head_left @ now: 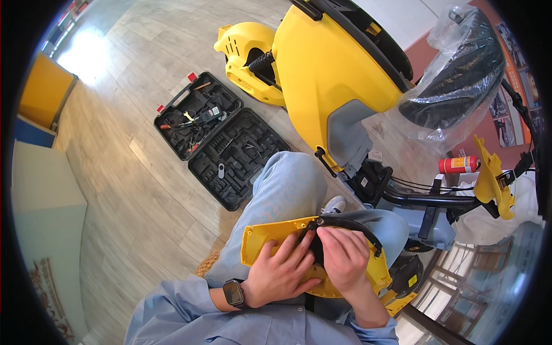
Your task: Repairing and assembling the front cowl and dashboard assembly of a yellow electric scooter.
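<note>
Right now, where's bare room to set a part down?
Bare wooden floor: between tool case and pale block at far left. Crowded: right of the case, by the yellow vehicle body; and at the yellow panel, with left hand and right hand on it.

Blue shirt (270,329), 1 dark watch (234,292), jeans (287,184)

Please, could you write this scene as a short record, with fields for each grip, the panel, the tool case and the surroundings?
Left grip: spread over yellow panel
Right grip: fingertips at small black fitting; anything pinched is unclear
Panel: at the lap
Tool case: open, on wooden floor
Surroundings: yellow vehicle body; plastic-wrapped black seat-like part; red cylinder
</note>
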`<move>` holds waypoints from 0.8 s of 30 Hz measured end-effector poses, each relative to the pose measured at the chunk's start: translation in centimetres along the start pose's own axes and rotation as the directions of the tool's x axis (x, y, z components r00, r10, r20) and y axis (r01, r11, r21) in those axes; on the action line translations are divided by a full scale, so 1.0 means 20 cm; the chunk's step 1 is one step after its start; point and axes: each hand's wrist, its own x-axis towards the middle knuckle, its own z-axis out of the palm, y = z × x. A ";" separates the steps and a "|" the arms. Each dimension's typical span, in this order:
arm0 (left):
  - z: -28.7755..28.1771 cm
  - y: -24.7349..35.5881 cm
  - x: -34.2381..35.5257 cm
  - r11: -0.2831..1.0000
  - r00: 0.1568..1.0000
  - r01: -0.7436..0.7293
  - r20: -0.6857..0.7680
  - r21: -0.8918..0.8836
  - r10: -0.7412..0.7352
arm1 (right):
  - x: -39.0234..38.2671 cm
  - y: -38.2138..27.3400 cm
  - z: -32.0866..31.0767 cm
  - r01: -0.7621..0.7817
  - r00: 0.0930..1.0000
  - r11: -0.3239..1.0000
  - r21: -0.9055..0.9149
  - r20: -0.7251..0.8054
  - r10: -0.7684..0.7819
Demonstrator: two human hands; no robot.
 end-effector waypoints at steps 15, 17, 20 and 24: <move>0.00 0.00 0.00 1.000 1.000 -0.009 0.007 -0.002 0.010 | 0.04 -0.01 0.01 0.093 0.989 0.932 -0.350 0.138 -0.047; 0.00 0.00 0.00 1.000 1.000 -0.010 0.009 -0.006 0.010 | 0.06 0.00 0.01 0.115 0.985 0.916 -0.384 0.165 -0.054; -0.01 0.00 0.01 1.000 1.000 -0.002 0.002 -0.007 0.002 | 0.07 0.02 0.00 0.150 0.978 0.915 -0.375 0.193 -0.082; 0.00 0.00 0.00 1.000 1.000 0.007 -0.015 -0.019 -0.007 | 0.05 0.09 -0.02 0.214 0.966 0.941 -0.261 0.197 -0.165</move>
